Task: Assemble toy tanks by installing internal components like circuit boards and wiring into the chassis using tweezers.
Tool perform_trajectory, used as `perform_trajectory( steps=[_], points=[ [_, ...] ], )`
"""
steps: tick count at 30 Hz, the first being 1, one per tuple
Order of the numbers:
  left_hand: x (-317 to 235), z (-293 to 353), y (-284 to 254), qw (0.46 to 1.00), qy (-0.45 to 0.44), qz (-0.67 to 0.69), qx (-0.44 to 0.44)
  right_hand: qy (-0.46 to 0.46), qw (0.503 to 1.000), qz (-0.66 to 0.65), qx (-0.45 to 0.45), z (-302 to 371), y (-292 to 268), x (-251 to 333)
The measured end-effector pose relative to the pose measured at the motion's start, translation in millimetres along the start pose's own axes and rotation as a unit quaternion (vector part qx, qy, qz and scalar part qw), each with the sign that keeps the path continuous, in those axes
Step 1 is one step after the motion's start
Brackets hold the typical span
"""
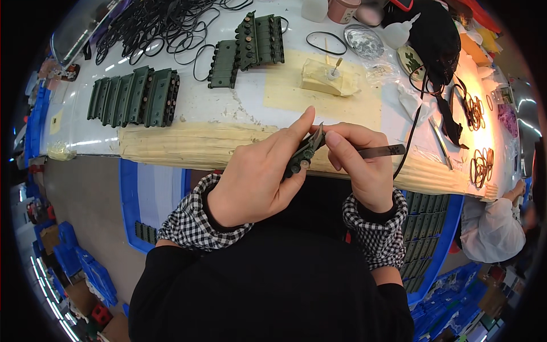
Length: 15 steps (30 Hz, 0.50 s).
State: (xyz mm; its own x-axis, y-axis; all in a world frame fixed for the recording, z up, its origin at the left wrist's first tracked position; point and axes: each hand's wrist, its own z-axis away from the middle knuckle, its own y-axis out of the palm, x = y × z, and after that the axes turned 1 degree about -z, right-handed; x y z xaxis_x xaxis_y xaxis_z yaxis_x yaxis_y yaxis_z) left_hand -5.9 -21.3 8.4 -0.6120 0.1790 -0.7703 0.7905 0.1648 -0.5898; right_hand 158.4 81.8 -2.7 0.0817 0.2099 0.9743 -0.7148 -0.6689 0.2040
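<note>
Just over the table's near edge, my left hand (250, 176) is closed around a small dark green moulded part (297, 161) with round wheel-like pieces along it. My right hand (364, 165) pinches dark tweezers (386, 151). Their flat end sticks out to the right, and a pointed tip shows by the part's upper end, close to my left fingertips. Fingers hide much of the part and the middle of the tweezers. Similar green parts stand in a row (134, 98) at the left. More green parts (259, 41) lie farther back, near the centre.
A tape-wrapped block (325, 78) with thin sticks stands beyond my hands. Black cord loops (154, 28) heap at the far left. A foil dish (364, 41), a white squeeze bottle (400, 34) and other tweezers (441, 142) lie rightward. Blue trays (126, 196) sit below the table; a white-sleeved person (493, 233) is right.
</note>
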Motion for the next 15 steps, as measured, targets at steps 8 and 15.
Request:
perform_trajectory(
  steps=[8, 15],
  points=[
    [-4.3, 1.6, -4.2, 0.999, -0.002, -0.022, 0.023, 0.003, 1.000, -0.003, 0.002, -0.3, -1.6, -4.0],
    [-0.6, 1.2, -3.1, 1.000, -0.013, 0.010, 0.024, -0.028, 0.998, 0.051, -0.038, 3.1, 4.5, -3.3]
  ],
)
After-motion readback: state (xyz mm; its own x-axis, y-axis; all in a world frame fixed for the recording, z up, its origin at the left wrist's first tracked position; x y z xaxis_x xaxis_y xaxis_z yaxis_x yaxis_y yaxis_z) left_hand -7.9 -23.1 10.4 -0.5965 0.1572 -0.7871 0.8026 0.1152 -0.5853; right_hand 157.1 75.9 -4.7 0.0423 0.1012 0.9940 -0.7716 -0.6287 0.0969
